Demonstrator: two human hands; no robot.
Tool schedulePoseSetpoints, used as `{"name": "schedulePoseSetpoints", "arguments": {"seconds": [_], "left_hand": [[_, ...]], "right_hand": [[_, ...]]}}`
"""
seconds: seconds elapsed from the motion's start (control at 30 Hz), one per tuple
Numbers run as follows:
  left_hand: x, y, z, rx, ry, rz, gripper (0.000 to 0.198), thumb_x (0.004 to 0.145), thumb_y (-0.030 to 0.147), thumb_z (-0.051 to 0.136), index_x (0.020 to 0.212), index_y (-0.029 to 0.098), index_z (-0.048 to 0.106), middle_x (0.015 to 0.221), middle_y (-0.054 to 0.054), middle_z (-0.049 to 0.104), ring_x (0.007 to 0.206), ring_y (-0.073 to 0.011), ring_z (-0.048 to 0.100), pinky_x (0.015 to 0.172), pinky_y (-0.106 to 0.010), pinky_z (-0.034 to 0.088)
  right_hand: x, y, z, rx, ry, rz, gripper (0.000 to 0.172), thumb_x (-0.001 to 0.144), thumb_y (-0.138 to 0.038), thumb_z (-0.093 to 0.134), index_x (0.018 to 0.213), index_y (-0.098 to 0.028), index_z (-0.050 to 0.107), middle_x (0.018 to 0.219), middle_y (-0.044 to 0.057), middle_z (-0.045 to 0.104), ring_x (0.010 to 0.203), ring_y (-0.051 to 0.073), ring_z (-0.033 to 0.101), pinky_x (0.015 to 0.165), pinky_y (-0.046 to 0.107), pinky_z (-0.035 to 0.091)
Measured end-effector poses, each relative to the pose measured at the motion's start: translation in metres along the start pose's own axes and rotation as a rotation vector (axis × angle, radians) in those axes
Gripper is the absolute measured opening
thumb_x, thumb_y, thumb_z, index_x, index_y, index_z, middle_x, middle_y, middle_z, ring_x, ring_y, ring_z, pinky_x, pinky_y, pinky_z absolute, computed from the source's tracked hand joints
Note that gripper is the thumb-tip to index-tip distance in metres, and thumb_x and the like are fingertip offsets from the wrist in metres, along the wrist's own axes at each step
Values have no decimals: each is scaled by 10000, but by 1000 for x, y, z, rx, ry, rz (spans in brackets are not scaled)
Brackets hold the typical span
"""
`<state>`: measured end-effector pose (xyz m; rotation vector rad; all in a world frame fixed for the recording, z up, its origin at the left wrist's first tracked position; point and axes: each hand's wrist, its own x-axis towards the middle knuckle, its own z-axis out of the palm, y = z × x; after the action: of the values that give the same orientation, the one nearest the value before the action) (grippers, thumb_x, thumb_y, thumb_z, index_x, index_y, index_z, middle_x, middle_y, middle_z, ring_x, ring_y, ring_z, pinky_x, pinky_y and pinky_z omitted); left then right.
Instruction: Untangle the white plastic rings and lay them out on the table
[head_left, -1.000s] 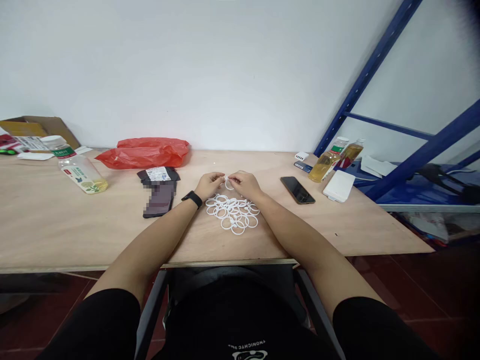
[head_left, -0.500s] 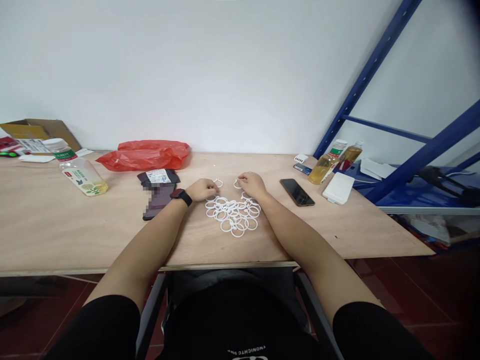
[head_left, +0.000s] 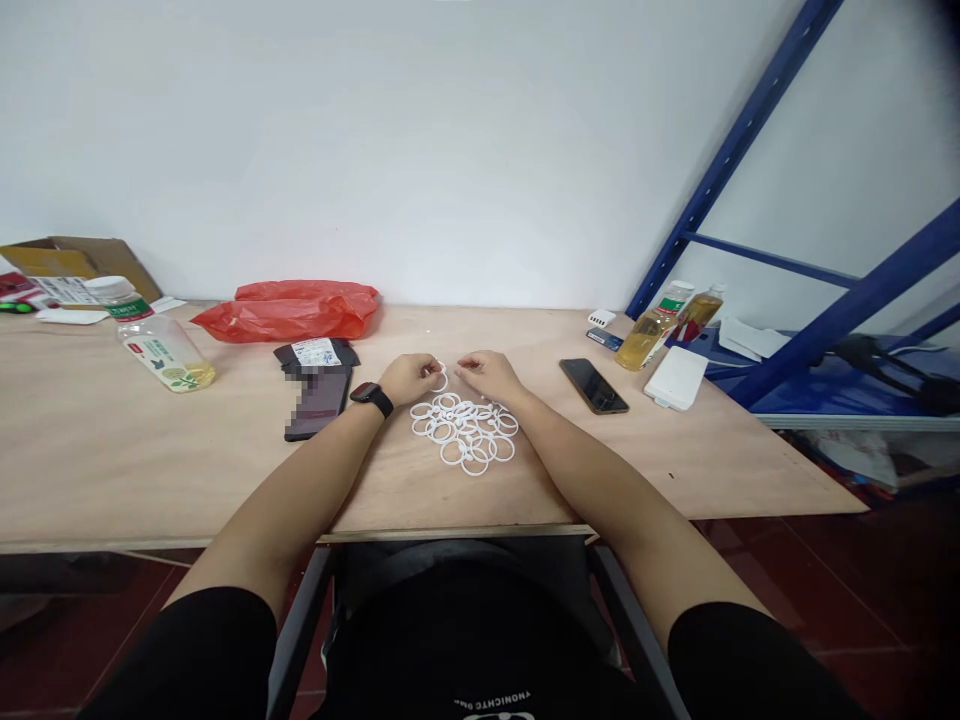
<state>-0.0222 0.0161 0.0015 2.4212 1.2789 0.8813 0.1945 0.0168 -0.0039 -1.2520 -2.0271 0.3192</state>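
Note:
My left hand [head_left: 411, 379] pinches a white plastic ring [head_left: 445, 379] between thumb and fingers, just above the tabletop. Close by on its right, my right hand [head_left: 493, 377] has its fingertips pinched together, a short gap from that ring. A bit of white shows at the right fingertips, but most of what they hold is hidden. Below both hands lies a loose pile of several similar white rings [head_left: 475, 466], overlapping one another, some with small clasps. My right wrist partly covers the pile's upper right edge.
Left of my hands are a dark package [head_left: 319, 405], a red plastic bag [head_left: 292, 312] and a tilted bottle [head_left: 161, 350]. To the right lie a phone [head_left: 595, 386], a white box [head_left: 676, 378] and a drink bottle [head_left: 651, 330]. A blue metal frame [head_left: 739, 130] stands at the table's right.
My hands have come nearer each other; the right has moved left, the left slightly right. The ring that showed in my right fingers is now mostly out of sight.

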Motion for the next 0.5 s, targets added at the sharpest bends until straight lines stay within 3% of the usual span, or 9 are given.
{"name": "schedulePoseSetpoints", "arguments": {"seconds": [0.1, 0.23, 0.5], "left_hand": [[1, 4, 4, 70, 56, 92, 220, 812, 292, 562, 892, 157, 716, 826, -47, 717, 671, -147, 604, 661, -265, 464], [2, 9, 10, 157, 39, 185, 188, 826, 258, 563, 892, 170, 716, 854, -53, 721, 693, -148, 619, 684, -266, 472], [1, 16, 12, 206, 100, 236, 177, 870, 250, 556, 867, 170, 714, 826, -55, 716, 711, -156, 628, 701, -275, 473]], "right_hand": [[-2, -10, 4, 96, -31, 14, 187, 835, -291, 669, 984, -228, 763, 979, 32, 767, 897, 169, 701, 842, 276, 524], [-4, -15, 4, 128, -53, -1, 188, 838, -199, 625, 950, -223, 774, 943, 18, 772, 883, 163, 706, 827, 262, 524], [-4, -16, 2, 133, 12, -1, 235, 790, -139, 613, 934, -228, 775, 952, 12, 771, 925, 173, 703, 886, 288, 523]]}}
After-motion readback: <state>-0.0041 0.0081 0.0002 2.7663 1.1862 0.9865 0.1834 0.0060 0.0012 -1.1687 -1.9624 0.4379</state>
